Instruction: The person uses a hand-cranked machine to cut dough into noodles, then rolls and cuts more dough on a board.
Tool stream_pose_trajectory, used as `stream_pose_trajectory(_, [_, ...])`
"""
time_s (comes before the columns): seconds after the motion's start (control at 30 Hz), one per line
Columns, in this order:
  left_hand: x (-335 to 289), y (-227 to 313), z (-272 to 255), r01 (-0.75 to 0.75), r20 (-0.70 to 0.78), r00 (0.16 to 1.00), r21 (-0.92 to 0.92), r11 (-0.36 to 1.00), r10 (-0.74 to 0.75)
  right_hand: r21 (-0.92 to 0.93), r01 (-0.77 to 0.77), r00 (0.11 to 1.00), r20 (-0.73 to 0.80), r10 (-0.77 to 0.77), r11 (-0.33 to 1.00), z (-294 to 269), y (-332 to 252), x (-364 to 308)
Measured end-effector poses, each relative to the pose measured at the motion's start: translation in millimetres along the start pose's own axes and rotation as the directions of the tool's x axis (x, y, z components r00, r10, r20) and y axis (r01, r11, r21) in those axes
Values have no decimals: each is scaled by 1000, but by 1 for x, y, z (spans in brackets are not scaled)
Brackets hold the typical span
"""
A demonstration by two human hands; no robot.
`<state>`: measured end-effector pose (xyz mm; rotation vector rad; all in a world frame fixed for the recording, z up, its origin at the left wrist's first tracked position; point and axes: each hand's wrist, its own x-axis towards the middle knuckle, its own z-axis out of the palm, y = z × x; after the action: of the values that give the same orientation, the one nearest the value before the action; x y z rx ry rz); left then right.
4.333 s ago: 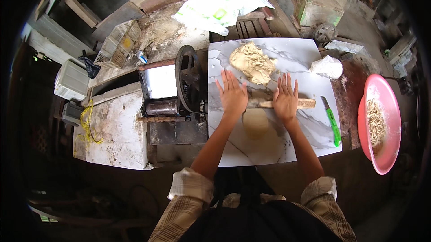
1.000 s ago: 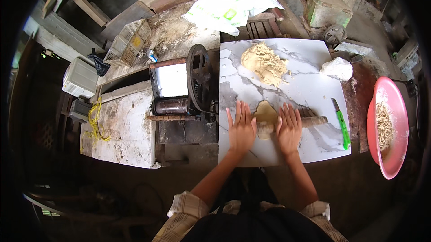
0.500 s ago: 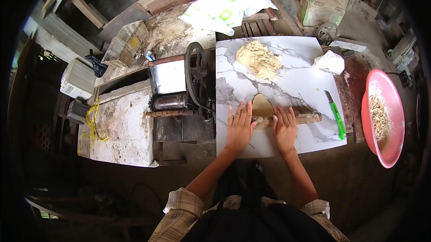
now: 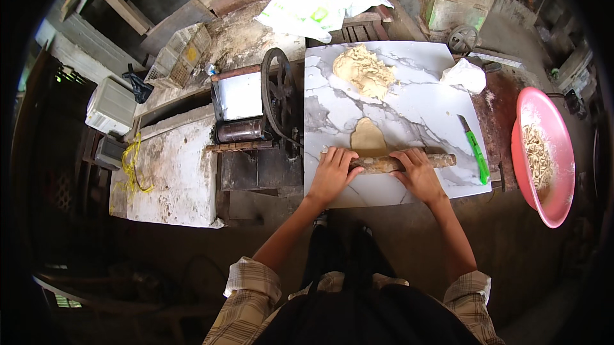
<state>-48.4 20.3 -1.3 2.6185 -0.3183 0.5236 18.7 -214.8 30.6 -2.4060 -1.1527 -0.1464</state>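
Note:
A rough wooden rolling pin (image 4: 382, 164) lies crosswise near the front of a white marble-patterned board (image 4: 409, 114). My left hand (image 4: 333, 171) grips its left end, fingers curled over the top and thumb along the near side. Further along the pin, my right hand (image 4: 418, 173) holds it the same way, and the bare right end sticks out past the fingers. A flattened tongue of dough (image 4: 368, 135) reaches out beyond the pin, its near part hidden. At the back of the board sits a crumbly lump of dough (image 4: 363, 71).
A green box cutter (image 4: 474, 150) lies on the board's right side, near a white bag (image 4: 464, 76). Beyond the right edge is a pink basin (image 4: 563, 153) with floury strips. A hand-wheeled roller machine (image 4: 243, 105) stands close on the left. A white-green sack (image 4: 320, 9) lies behind.
My hands have gone from flat, stretched fingers to fingers curled round the pin, with the wrists further apart. More of the flattened dough shows beyond the pin. The whole view has shifted slightly.

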Motion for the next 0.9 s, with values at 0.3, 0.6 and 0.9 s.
stream_pose_trajectory(0.3, [43, 20, 17, 136, -154, 981, 93, 986, -121, -297, -243, 942, -297, 153, 923, 43, -12, 36])
stream_pose_trajectory(0.6, [39, 15, 39, 275, -194, 953, 240, 931, -231, -365, -292, 945, -251, 209, 884, 56, -5, 46])
stream_pose_trajectory(0.9, [49, 7, 31, 272, -54, 962, 167, 948, -266, -325, -252, 941, -304, 152, 912, 54, 1, 64])
